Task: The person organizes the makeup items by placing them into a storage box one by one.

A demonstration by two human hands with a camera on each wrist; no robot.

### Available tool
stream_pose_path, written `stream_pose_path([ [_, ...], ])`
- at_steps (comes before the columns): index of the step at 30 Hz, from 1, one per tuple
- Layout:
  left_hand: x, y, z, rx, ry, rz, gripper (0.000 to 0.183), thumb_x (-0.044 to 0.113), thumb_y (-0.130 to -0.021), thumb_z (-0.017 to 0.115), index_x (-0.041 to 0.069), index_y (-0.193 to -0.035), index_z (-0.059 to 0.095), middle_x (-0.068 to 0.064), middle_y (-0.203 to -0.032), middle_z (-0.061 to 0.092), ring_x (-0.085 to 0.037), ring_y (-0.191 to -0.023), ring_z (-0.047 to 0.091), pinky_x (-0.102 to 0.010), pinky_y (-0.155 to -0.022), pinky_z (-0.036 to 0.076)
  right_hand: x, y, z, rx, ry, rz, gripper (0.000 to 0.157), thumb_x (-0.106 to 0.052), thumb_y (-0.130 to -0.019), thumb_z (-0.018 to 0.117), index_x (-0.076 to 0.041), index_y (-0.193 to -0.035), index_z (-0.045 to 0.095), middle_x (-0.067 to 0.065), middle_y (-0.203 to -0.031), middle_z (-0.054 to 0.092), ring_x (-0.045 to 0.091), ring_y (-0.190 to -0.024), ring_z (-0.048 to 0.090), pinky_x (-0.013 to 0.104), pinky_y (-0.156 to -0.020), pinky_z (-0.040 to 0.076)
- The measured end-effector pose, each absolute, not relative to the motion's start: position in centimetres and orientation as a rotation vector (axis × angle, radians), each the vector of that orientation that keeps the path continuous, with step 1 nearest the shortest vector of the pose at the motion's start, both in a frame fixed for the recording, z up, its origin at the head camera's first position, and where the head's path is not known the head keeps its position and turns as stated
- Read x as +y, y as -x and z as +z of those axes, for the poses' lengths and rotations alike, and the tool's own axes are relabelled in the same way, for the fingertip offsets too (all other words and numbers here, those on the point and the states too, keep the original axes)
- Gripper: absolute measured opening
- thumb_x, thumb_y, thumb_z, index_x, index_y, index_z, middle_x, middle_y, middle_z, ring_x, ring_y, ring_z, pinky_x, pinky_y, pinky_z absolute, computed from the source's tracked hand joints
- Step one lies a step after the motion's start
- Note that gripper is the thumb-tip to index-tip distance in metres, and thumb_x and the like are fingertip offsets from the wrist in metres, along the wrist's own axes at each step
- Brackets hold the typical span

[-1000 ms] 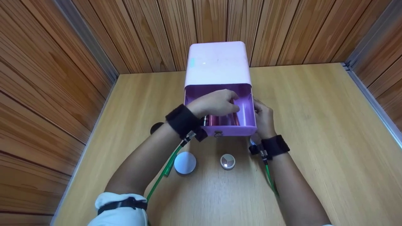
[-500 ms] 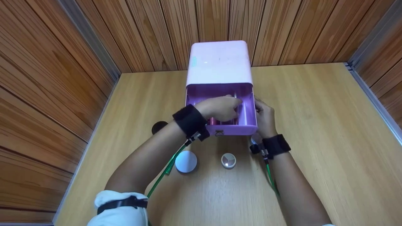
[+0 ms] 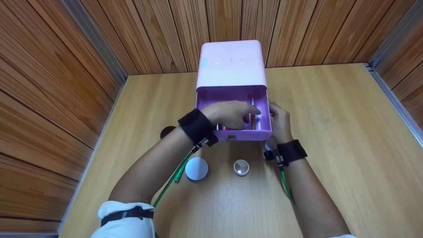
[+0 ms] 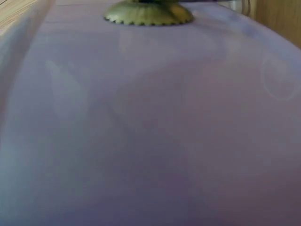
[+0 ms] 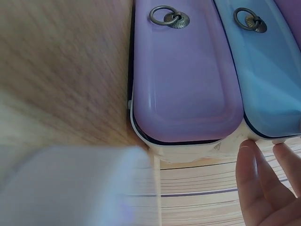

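A pink box of drawers point(image 3: 231, 64) stands at the back of the table, its top purple drawer point(image 3: 246, 135) pulled out. My left hand point(image 3: 226, 114) reaches into this drawer, index finger stretched to the right over a slim reddish tube point(image 3: 253, 122). More tubes lie partly hidden beneath the hand. In the left wrist view, the purple drawer front point(image 4: 150, 117) and its brass ring mount point(image 4: 148, 15) fill the picture. My right hand point(image 3: 280, 124) touches the box's right side; its straight fingers point(image 5: 247, 162) show beside a lower blue drawer point(image 5: 268, 61) in the right wrist view.
On the table sit a round white disc point(image 3: 196, 168), a small round three-colour palette point(image 3: 241, 167) and a dark round object point(image 3: 167, 131). A small pale thing point(image 3: 270, 144) lies by the right wrist. Wooden walls point(image 3: 224, 23) stand behind and at both sides.
My left hand has dipped lower into the drawer and its index finger now points right. The reddish tube stands nearer the drawer's right side. My right hand keeps its place.
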State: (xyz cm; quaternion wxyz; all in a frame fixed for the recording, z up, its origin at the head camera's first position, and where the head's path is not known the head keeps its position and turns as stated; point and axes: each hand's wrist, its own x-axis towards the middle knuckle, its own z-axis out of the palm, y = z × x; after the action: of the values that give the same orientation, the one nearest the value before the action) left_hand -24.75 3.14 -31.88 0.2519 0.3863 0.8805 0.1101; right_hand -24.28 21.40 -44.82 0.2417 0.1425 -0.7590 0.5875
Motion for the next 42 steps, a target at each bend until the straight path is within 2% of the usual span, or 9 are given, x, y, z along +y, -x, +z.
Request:
stream_pose_path([
  [7, 3.8, 24.4, -32.0, 2.478, -1.000, 0.220, 0.079, -0.005, -0.084, 0.063, 0.029, -0.151, 0.037, 0.001, -0.143, 0.050, -0.017, -0.103, 0.057, -0.032, -0.087, 0.049, 21.6, 24.3, -44.9, -2.068, -0.377, 1.592, 0.033, 0.008, -0.091, 0.061, 0.005, -0.123, 0.063, 0.018, -0.122, 0.063, 0.012, -0.099, 0.065, 0.026, -0.081, 0.055],
  [10, 3.7, 24.4, -32.0, 2.507, -1.009, 0.162, 0.080, 0.000, -0.085, 0.063, 0.033, -0.152, 0.034, 0.004, -0.144, 0.049, -0.014, -0.094, 0.058, -0.043, -0.101, 0.041, 21.6, 24.3, -44.8, -2.074, -0.358, 1.601, 0.032, 0.007, -0.091, 0.061, 0.005, -0.123, 0.063, 0.019, -0.123, 0.063, 0.013, -0.098, 0.064, 0.025, -0.081, 0.054],
  [14, 3.5, 24.4, -31.8, 2.577, -1.057, 0.093, 0.076, 0.007, -0.087, 0.063, 0.038, -0.151, 0.035, 0.008, -0.129, 0.061, -0.013, -0.082, 0.057, -0.045, -0.101, 0.032, 21.4, 24.2, -44.6, -2.089, -0.331, 1.618, 0.033, 0.005, -0.092, 0.061, 0.005, -0.125, 0.061, 0.019, -0.124, 0.062, 0.014, -0.096, 0.065, 0.024, -0.080, 0.054],
  [17, 3.5, 24.3, -31.9, 2.600, -1.084, 0.059, 0.071, 0.008, -0.088, 0.061, 0.037, -0.149, 0.039, 0.007, -0.109, 0.067, -0.013, -0.081, 0.057, -0.039, -0.089, 0.034, 21.4, 24.3, -44.5, -2.090, -0.325, 1.623, 0.033, 0.006, -0.092, 0.061, 0.004, -0.125, 0.061, 0.019, -0.123, 0.063, 0.015, -0.095, 0.066, 0.025, -0.081, 0.054],
  [19, 3.6, 24.3, -32.0, 2.605, -1.080, 0.052, 0.070, 0.008, -0.088, 0.062, 0.035, -0.148, 0.041, 0.007, -0.110, 0.067, -0.012, -0.086, 0.057, -0.038, -0.088, 0.034, 21.4, 24.3, -44.6, -2.081, -0.325, 1.631, 0.034, 0.007, -0.092, 0.061, 0.005, -0.125, 0.061, 0.019, -0.124, 0.062, 0.014, -0.096, 0.065, 0.025, -0.081, 0.054],
  [23, 3.8, 24.4, -32.3, 2.614, -1.011, 0.040, 0.070, 0.016, -0.089, 0.062, 0.031, -0.151, 0.036, 0.005, -0.106, 0.068, -0.011, -0.092, 0.057, -0.039, -0.094, 0.033, 21.5, 24.3, -44.8, -2.070, -0.342, 1.632, 0.033, 0.006, -0.091, 0.061, 0.004, -0.124, 0.062, 0.019, -0.120, 0.064, 0.012, -0.094, 0.066, 0.026, -0.080, 0.055],
  [28, 3.8, 24.5, -32.7, 2.665, -0.985, 0.047, 0.069, 0.022, -0.091, 0.062, 0.029, -0.153, 0.032, 0.005, -0.085, 0.064, -0.012, -0.092, 0.056, -0.044, -0.103, 0.030, 21.5, 24.4, -45.0, -2.063, -0.359, 1.629, 0.033, 0.006, -0.091, 0.062, 0.004, -0.124, 0.063, 0.018, -0.120, 0.065, 0.010, -0.093, 0.066, 0.027, -0.080, 0.055],
  [37, 3.4, 24.6, -32.8, 2.603, -1.094, 0.067, 0.055, 0.035, -0.096, 0.057, 0.038, -0.148, 0.040, 0.009, -0.107, 0.067, -0.010, -0.096, 0.056, -0.043, -0.096, 0.032, 21.3, 24.3, -44.9, -2.102, -0.323, 1.618, 0.034, 0.006, -0.090, 0.063, 0.002, -0.124, 0.063, 0.016, -0.123, 0.064, 0.011, -0.092, 0.065, 0.025, -0.079, 0.054],
  [42, 3.3, 24.9, -32.3, 2.568, -1.048, 0.119, 0.053, 0.041, -0.097, 0.050, 0.037, -0.149, 0.039, 0.005, -0.133, 0.059, -0.014, -0.112, 0.055, -0.041, -0.100, 0.036, 21.4, 24.3, -44.8, -2.100, -0.345, 1.598, 0.033, 0.005, -0.092, 0.062, 0.003, -0.124, 0.063, 0.017, -0.121, 0.064, 0.008, -0.089, 0.065, 0.023, -0.076, 0.054],
])
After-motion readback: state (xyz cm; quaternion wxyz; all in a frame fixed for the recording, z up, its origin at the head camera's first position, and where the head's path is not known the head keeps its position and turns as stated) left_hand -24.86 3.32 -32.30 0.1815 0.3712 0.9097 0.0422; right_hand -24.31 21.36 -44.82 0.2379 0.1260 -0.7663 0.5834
